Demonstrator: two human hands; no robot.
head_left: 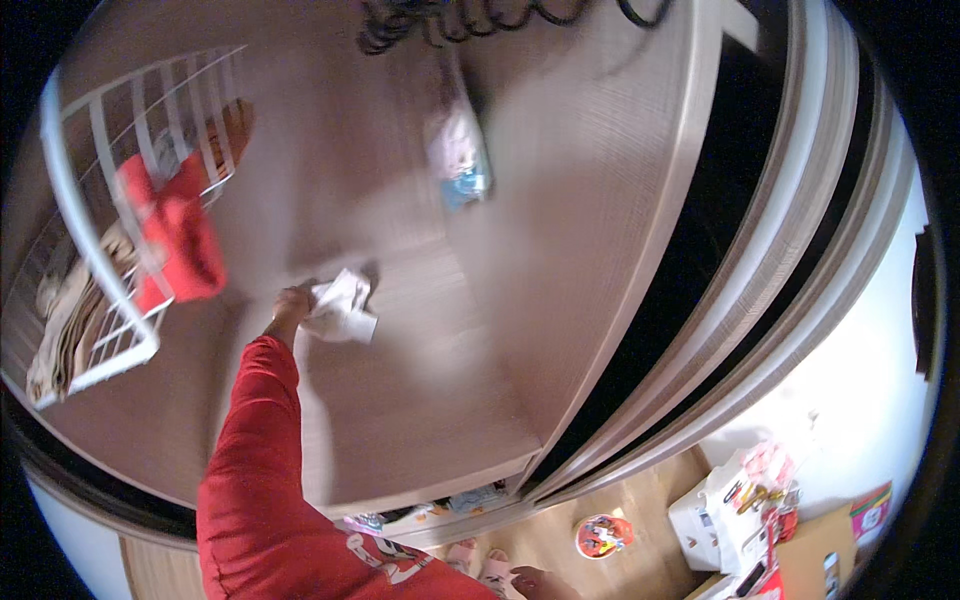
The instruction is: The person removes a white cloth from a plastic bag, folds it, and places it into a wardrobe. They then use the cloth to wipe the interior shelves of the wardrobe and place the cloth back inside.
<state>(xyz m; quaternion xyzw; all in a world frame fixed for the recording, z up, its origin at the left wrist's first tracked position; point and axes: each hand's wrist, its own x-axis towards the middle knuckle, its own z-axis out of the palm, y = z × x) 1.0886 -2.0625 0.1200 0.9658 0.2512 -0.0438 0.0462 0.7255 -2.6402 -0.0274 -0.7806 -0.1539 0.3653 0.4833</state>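
Inside a wood-grained wardrobe, my left hand (292, 303) reaches out in a red sleeve, its fingers closed on a crumpled white cloth (342, 310). The cloth spreads to the right of the hand, against the pale wooden shelf surface (400, 390). Whether it is fabric or a paper wipe is hard to tell. Low down near the bottom edge, my right hand (542, 584) is partly cut off. Its visible fingers look apart, with nothing seen in them.
A white wire basket (110, 375) with red and brown clothes stands at left. Black coiled hangers (430, 25) and a pastel bag (460, 155) hang above. Sliding door edges (700, 330) curve along the right. On the floor are a bucket (604, 537) of small items and a cardboard box (815, 550).
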